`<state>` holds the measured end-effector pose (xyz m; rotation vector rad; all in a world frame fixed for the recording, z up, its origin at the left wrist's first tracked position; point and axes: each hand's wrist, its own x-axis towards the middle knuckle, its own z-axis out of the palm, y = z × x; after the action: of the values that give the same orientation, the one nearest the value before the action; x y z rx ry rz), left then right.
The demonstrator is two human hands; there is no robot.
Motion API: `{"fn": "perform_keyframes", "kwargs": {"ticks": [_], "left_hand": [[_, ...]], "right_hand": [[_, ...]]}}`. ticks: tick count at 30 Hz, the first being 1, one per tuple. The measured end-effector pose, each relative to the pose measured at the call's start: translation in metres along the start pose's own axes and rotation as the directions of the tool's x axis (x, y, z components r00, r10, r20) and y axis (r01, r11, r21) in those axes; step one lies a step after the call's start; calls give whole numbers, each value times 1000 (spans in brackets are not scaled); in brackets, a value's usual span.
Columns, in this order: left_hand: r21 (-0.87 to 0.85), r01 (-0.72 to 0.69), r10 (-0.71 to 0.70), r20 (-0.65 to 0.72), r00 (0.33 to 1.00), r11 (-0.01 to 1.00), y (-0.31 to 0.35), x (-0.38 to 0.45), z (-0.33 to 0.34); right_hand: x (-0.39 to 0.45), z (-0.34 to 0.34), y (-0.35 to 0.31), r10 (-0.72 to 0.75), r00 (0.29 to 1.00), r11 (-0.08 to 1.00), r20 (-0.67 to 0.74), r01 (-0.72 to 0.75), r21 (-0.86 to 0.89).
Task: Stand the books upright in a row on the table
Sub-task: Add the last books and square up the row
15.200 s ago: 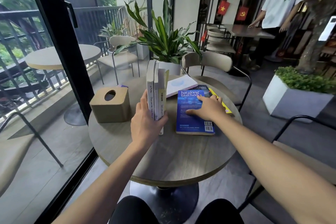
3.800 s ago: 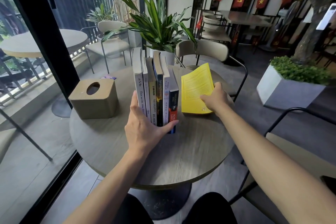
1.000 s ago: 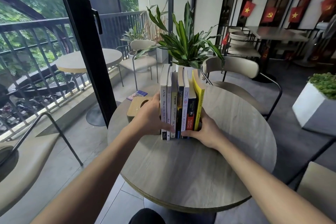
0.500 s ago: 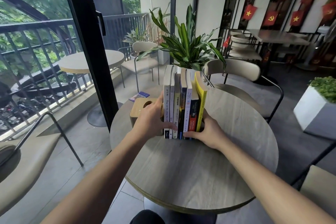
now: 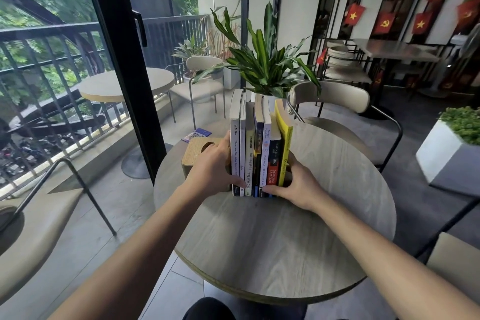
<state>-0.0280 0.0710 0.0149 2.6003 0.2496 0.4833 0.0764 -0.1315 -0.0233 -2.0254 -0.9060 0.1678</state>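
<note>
Squeezing the upright books (image 5: 259, 148) together near the middle of the table (image 5: 285, 241), the left hand (image 5: 215, 171) and right hand (image 5: 296, 187) were pressed half-curled against the row's ends. A careful release was judged next. Since the earliest frame, flat-lying books had been stood up.

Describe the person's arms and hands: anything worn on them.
Both forearms are bare up to the frame edge; no sleeves show. The left hand and right hand wear no gloves, and no rings, watch or bracelet are visible on either.
</note>
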Motion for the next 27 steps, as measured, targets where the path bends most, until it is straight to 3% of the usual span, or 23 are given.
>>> {"fn": "perform_keyframes", "kwargs": {"ticks": [17, 22, 27], "left_hand": [[10, -15, 14, 42, 999, 1000, 15, -5, -6], [205, -40, 37, 14, 999, 978, 4, -5, 0], [287, 44, -49, 9, 999, 957, -2, -6, 1]], "right_hand": [[-3, 0, -4, -1, 1000, 1000, -17, 1, -4], [-5, -1, -8, -3, 1000, 1000, -14, 3, -4], [-6, -1, -9, -18, 999, 999, -32, 17, -27]]}}
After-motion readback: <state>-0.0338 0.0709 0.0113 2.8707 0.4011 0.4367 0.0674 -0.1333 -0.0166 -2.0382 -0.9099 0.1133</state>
